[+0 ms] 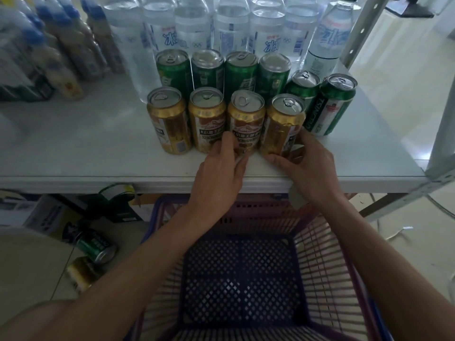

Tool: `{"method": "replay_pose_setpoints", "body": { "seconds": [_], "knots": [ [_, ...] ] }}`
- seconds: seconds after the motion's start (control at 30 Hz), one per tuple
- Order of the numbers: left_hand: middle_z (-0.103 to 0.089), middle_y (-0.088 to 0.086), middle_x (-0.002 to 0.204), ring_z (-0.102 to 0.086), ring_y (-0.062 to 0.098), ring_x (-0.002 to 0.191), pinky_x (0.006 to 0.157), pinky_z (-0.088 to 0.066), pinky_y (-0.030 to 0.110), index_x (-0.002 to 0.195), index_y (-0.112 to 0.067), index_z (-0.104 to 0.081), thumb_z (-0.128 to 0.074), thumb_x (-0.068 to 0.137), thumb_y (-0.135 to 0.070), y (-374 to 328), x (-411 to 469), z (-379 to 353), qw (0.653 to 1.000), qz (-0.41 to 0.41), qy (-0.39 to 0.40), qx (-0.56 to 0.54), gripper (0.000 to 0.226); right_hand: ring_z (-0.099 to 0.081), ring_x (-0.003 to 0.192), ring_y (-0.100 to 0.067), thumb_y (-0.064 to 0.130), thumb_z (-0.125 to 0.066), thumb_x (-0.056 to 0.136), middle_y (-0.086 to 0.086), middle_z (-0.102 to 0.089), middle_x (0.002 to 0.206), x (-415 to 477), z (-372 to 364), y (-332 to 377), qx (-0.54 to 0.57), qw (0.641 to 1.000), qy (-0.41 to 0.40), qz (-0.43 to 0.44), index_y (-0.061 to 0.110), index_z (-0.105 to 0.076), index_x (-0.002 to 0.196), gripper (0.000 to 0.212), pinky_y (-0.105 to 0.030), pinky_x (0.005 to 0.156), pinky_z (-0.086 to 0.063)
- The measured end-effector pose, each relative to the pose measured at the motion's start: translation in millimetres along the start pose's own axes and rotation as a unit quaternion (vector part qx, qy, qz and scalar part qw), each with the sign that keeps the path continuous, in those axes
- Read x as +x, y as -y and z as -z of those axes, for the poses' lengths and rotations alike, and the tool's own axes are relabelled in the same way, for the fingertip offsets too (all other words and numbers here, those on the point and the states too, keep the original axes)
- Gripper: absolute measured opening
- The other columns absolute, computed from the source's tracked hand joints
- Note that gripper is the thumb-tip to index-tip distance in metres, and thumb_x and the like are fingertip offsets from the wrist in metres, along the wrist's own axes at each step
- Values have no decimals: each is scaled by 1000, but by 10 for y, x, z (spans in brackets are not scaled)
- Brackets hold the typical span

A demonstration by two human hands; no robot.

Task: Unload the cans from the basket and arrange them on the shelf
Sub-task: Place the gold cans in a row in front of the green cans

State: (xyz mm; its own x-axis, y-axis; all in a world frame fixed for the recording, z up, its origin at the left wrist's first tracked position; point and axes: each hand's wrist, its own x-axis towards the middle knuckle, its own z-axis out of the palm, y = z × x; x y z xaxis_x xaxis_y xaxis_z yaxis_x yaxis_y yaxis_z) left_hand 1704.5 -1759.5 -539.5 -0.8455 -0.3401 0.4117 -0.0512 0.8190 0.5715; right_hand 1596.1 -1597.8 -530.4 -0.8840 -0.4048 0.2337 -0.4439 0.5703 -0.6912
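Several gold cans stand in a front row on the white shelf (98,153), with several green cans (208,70) in a row behind and two more green cans (331,104) at the right. My left hand (219,173) has its fingertips on the base of the third gold can (246,119). My right hand (310,166) wraps around the base of the rightmost gold can (283,121), which stands upright. The pink and blue basket (317,257) sits below the shelf edge and holds no cans.
Large water bottles (229,28) line the back of the shelf, and smaller capped bottles (64,50) crowd the left. A metal upright (443,134) borders the right end. On the floor at left lie a green can (94,244) and a gold can (81,273), near boxes.
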Motion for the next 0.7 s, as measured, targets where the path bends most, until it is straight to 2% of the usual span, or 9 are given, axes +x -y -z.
{"method": "replay_pose_setpoints", "body": {
  "seconds": [0.03, 0.1, 0.23, 0.33, 0.4, 0.7],
  "knots": [
    [-61, 5, 100, -57, 19, 71, 61, -49, 37, 113, -12, -46, -55, 100, -27, 8, 7, 4, 1000, -2, 4, -3, 21, -65, 89, -13, 50, -78, 83, 2, -69, 118, 6, -9, 1, -2, 1000, 0, 3, 24, -60, 133, 59, -5, 66, -40],
    [-59, 5, 100, -54, 18, 69, 60, -47, 34, 112, -12, -46, -57, 99, -24, 20, 16, 22, 1000, -3, 14, -8, 21, -64, 87, -14, 49, -77, 84, 0, -69, 117, 19, -21, -3, -6, 1000, 1, 7, 22, -62, 130, 56, -2, 65, -38],
    [-58, 6, 101, -49, 15, 65, 62, -48, 36, 112, -12, -46, -58, 98, -21, 34, 19, 43, 999, -9, 25, -25, 21, -59, 85, -13, 48, -76, 85, 0, -66, 115, 39, -28, -28, -22, 1000, 1, 2, 20, -62, 131, 56, 1, 62, -34],
    [-58, 4, 101, -48, 14, 65, 64, -51, 39, 113, -13, -46, -58, 97, -20, 39, 18, 43, 999, -6, 25, -30, 21, -58, 89, -13, 47, -76, 86, 0, -64, 117, 37, -50, -21, -18, 1000, -2, 2, 19, -60, 134, 57, -9, 66, -36],
    [-58, 3, 102, -48, 13, 65, 64, -49, 37, 115, -14, -47, -59, 96, -20, 30, 10, 36, 999, -3, 25, -23, 23, -57, 91, -13, 47, -74, 88, -1, -63, 118, 44, -57, -15, -21, 1000, -3, 5, 18, -59, 137, 59, -16, 74, -38],
    [-56, 3, 107, -51, 16, 69, 64, -42, 32, 117, -17, -46, -59, 96, -24, 0, -19, 26, 999, 0, 45, 6, 26, -53, 84, -12, 42, -69, 94, 2, -54, 108, 31, -47, 9, -45, 999, 14, 14, 16, -55, 138, 54, -17, 76, -37]
  ]
}}
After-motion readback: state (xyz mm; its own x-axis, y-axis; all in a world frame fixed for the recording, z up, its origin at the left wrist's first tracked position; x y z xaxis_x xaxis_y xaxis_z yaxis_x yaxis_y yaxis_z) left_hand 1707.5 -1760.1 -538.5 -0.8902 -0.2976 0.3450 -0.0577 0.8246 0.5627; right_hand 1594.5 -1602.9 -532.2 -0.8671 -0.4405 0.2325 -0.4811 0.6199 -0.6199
